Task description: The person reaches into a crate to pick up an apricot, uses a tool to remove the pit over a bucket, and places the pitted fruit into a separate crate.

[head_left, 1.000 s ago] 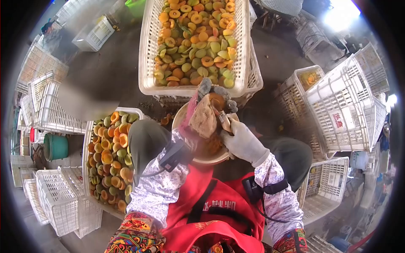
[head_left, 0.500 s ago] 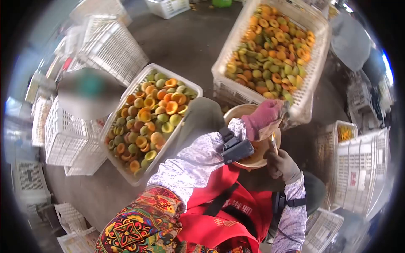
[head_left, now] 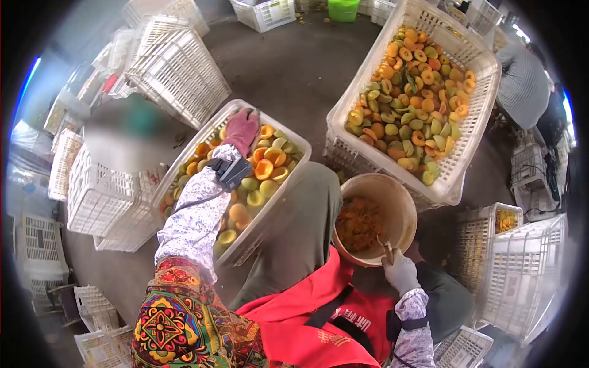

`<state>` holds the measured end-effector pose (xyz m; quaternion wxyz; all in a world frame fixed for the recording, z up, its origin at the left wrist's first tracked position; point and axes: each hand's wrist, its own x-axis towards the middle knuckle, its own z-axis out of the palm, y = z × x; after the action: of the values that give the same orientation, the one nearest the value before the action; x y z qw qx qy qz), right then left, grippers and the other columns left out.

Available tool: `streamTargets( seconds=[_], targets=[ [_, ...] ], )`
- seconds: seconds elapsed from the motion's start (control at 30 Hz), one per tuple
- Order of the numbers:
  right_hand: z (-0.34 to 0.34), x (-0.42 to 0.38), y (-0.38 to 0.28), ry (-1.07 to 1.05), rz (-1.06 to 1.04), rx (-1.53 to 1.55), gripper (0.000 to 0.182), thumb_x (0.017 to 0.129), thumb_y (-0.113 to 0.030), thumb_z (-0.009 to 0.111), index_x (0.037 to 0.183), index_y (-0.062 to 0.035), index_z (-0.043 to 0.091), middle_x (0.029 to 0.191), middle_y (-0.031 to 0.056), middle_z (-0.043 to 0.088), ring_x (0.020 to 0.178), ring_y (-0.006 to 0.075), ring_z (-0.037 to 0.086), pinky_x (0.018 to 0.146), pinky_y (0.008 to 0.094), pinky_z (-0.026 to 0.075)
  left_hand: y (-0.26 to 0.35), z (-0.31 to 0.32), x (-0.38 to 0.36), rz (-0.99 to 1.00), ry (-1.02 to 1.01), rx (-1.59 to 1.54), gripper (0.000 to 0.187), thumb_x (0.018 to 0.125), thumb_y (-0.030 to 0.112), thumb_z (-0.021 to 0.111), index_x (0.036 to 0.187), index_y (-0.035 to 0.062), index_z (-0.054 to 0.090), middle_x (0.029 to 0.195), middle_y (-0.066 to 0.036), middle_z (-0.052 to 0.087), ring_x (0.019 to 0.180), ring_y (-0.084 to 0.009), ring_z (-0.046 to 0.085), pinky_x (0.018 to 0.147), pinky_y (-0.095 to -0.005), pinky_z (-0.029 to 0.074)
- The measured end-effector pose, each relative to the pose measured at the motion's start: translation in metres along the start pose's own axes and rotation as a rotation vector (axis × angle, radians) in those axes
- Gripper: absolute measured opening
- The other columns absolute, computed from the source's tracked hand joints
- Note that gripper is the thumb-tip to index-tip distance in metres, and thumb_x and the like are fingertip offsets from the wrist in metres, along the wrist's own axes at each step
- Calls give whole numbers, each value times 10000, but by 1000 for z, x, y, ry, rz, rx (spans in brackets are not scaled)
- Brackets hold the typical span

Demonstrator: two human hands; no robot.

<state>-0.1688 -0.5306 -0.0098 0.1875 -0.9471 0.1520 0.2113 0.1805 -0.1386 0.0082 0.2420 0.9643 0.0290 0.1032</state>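
Note:
My left hand (head_left: 243, 130), in a dark pink glove, reaches onto the fruit at the far end of the left crate (head_left: 299, 147); its fingers are partly visible, and whether it grips a fruit cannot be made out. That crate holds halved and whole orange and green fruit (head_left: 264, 169). In a pale glove, my right hand (head_left: 402, 273) is closed around a small tool (head_left: 388, 250) at the near rim of a round bucket (head_left: 409, 214). Orange pieces (head_left: 361, 224) lie in the bucket.
Beyond the bucket, stacked white crates (head_left: 343, 138) hold many fruit halves. More crates stand at the left (head_left: 101, 196) and right (head_left: 521, 276). A green container (head_left: 343, 10) is at the back. Another person (head_left: 521, 86) is at the upper right, and a blurred figure is at the left.
My left hand has moved from above the bucket leftward to the left crate. My right hand has lowered slightly, still holding the tool. The bucket's inside is now exposed.

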Motion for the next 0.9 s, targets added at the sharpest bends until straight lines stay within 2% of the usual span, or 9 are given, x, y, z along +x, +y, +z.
streamTargets(
  seconds=[0.1, 0.17, 0.3, 0.37, 0.43, 0.5, 0.57, 0.7, 0.9],
  targets=[
    [4, -4, -5, -21, 103, 25, 329, 881, -353, 535, 1000, -46, 545, 806, 254, 656, 797, 416, 645, 732, 527, 491, -1, 23, -2, -38, -153, 205, 630, 871, 470, 523, 1297, 8, 472, 1403, -250, 408, 1309, -396, 381, 1092, -458, 302],
    [4, -5, -4, 22, 41, 29, 326, 878, -358, 536, 981, -48, 545, 773, 244, 654, 769, 410, 648, 703, 531, 491, 3, 26, 3, -88, -490, 324, 770, 867, 540, 509, 1426, 37, 342, 1438, -240, 371, 1349, -372, 346, 1114, -436, 282],
    [-11, -9, -4, 74, 27, 130, 326, 875, -325, 571, 1012, -30, 549, 733, 237, 645, 720, 426, 637, 672, 521, 494, 21, 42, 4, -17, -46, 261, 630, 838, 469, 610, 1346, 125, 470, 1413, -222, 389, 1316, -365, 367, 1082, -444, 306],
    [-13, -10, -1, 155, -16, 134, 315, 875, -316, 577, 1013, -34, 553, 710, 224, 641, 688, 411, 636, 636, 502, 502, 74, 33, -6, 402, 150, 50, 550, 841, 422, 623, 1281, 106, 529, 1295, -192, 516, 1210, -355, 479, 1007, -431, 392],
    [-20, -12, 0, 209, -36, 136, 288, 869, -298, 589, 993, -41, 552, 694, 208, 639, 659, 397, 635, 612, 494, 504, 158, 20, -26, 727, 23, -168, 451, 854, 393, 622, 1179, 82, 602, 1143, -162, 615, 1068, -329, 580, 923, -409, 459],
    [-26, -14, -1, 289, -70, 212, 261, 867, -278, 598, 978, -46, 551, 686, 194, 635, 639, 377, 634, 589, 486, 498, 234, 20, -53, 728, -428, -342, 430, 854, 402, 611, 1102, 52, 635, 1060, -147, 653, 987, -315, 621, 876, -404, 481],
    [-37, -21, -6, 302, -86, 250, 241, 862, -256, 609, 974, -51, 551, 677, 186, 629, 627, 368, 630, 567, 474, 490, 302, 38, -72, 453, -910, -166, 417, 858, 397, 587, 1084, 53, 653, 1045, -171, 658, 989, -329, 625, 874, -404, 481],
    [-33, -29, 3, 563, -238, 232, 305, 835, -159, 610, 1140, -139, 614, 579, 107, 581, 508, 281, 603, 468, 396, 474, 349, 127, -91, 776, -892, 402, 456, 846, 404, 557, 1126, 56, 646, 1089, -169, 657, 972, -315, 649, 849, -399, 501],
    [-41, -38, 18, 595, -215, 266, 240, 807, -145, 635, 1038, -92, 598, 590, 121, 584, 526, 279, 610, 477, 405, 478, 314, 202, -48, 789, -1007, 247, 464, 810, 354, 638, 1130, 19, 622, 1125, -164, 621, 1015, -293, 604, 847, -370, 471]
  ],
)
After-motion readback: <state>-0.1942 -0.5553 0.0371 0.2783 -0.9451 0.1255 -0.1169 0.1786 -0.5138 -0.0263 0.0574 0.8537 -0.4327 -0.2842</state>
